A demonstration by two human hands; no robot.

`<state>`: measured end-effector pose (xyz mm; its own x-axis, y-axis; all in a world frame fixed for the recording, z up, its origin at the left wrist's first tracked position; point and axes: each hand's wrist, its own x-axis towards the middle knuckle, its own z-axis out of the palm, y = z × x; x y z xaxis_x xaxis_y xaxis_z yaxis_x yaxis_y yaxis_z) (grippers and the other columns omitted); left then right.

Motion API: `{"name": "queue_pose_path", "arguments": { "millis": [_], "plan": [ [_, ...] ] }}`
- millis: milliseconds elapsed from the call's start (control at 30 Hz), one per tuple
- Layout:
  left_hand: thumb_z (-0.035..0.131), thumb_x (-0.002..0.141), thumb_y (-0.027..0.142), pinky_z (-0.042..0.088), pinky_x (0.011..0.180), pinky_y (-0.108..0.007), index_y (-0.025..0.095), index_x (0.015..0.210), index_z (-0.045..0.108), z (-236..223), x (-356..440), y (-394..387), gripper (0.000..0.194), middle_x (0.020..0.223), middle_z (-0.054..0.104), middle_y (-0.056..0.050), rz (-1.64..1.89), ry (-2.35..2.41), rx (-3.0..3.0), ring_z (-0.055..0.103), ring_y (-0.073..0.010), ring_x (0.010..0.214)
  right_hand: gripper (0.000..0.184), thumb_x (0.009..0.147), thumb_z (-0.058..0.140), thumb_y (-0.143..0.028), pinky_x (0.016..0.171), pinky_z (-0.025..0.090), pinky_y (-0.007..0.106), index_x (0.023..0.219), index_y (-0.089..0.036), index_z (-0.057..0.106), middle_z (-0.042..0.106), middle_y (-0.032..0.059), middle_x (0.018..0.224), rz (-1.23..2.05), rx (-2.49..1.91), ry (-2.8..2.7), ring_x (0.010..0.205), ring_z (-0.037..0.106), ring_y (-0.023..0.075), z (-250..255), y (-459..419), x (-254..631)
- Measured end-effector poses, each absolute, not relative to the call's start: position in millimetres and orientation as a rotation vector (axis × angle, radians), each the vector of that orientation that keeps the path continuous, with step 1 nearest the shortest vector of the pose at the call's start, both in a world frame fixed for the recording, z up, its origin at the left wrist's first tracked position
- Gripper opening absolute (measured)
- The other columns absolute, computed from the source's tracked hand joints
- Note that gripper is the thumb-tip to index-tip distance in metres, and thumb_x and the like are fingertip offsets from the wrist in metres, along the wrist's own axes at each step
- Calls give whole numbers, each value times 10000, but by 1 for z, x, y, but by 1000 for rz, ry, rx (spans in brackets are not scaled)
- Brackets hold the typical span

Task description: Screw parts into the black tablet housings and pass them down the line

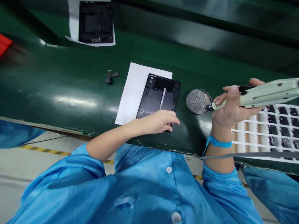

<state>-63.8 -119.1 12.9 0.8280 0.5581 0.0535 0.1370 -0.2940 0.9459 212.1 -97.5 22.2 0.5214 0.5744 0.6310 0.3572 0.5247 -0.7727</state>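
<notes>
Bright, even light, apparently from overhead, throws long white glare streaks across the green bench mat [46, 77], with only a soft shadow under the left hand [158, 122]. Wide-angle distortion bows the mat's near edge, and the red object [3, 43] at its far-left corner is blurred.

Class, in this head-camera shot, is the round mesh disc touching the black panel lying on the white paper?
Apart. The head view plainly shows a strip of green bench between the round mesh disc and the right edge of the black panel.
</notes>
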Motion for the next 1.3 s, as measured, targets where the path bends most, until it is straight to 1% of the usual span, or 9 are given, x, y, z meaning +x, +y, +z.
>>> {"name": "queue_pose_path", "arguments": {
  "millis": [133, 267, 367, 500, 633, 767, 900, 1033, 1300],
  "plan": [
    [815, 962, 12, 575, 817, -295, 175, 1116, 878, 2, -64, -119, 234, 966, 825, -60, 506, 445, 2035, 769, -200, 855, 354, 999, 845, -415, 414, 407, 260, 1252, -244, 667, 775, -25, 857, 218, -990, -1082, 424, 504, 85, 26, -98, 201],
    [781, 1036, 57, 596, 921, -335, 162, 1213, 857, -8, -65, -124, 219, 1087, 847, -108, 594, 375, 2272, 753, -238, 1011, 315, 1011, 846, -405, 395, 399, 256, 1228, -248, 682, 773, -34, 836, 247, -956, -1084, 402, 493, 79, 32, -102, 188],
    [743, 1109, 186, 585, 924, -361, 153, 1086, 851, -10, -70, -131, 115, 1087, 811, -135, 618, 414, 2444, 698, -261, 1039, 317, 988, 861, -379, 386, 418, 259, 1228, -261, 691, 778, -42, 855, 284, -914, -1109, 406, 515, 83, 37, -106, 181],
    [719, 1137, 255, 568, 898, -373, 152, 904, 812, -14, -79, -147, 271, 1024, 772, -125, 664, 530, 2585, 636, -250, 963, 307, 991, 842, -369, 388, 432, 266, 1245, -281, 693, 775, -47, 864, 336, -914, -1155, 413, 517, 86, 44, -114, 170],
    [698, 1154, 281, 579, 939, -402, 145, 1053, 832, -21, -91, -167, 216, 1101, 776, -133, 674, 601, 2703, 647, -262, 1017, 350, 929, 904, -376, 381, 435, 298, 1209, -288, 713, 772, -27, 863, 413, -944, -1122, 404, 517, 104, 53, -124, 157],
    [657, 1184, 368, 601, 1025, -435, 149, 1173, 831, -24, -101, -172, 280, 1215, 792, -149, 659, 559, 2783, 679, -290, 1151, 335, 928, 892, -355, 392, 455, 308, 1203, -320, 704, 764, -38, 863, 461, -924, -1128, 392, 487, 97, 61, -134, 145],
    [682, 1171, 309, 616, 1006, -438, 137, 1178, 841, -22, -96, -173, 235, 1265, 801, -160, 705, 663, 2836, 705, -321, 1287, 312, 958, 860, -326, 398, 493, 290, 1217, -321, 688, 782, -48, 896, 541, -880, -1148, 374, 483, 77, 60, -143, 131],
    [788, 1101, 251, 616, 1129, -517, 162, 1181, 867, -23, -89, -178, 143, 1344, 795, -166, 763, 817, 2762, 667, -377, 1470, 319, 980, 857, -284, 406, 522, 239, 1252, -307, 693, 823, -74, 929, 647, -779, -1213, 372, 491, 45, 47, -155, 114],
    [765, 1106, 230, 561, 1301, -595, 164, 1163, 863, -32, -89, -181, 131, 1370, 799, -165, 764, 767, 2632, 637, -368, 1538, 343, 1014, 840, -269, 452, 545, 246, 1312, -340, 685, 833, -77, 986, 685, -809, -1304, 416, 551, 55, 25, -170, 99]
  ]
}}
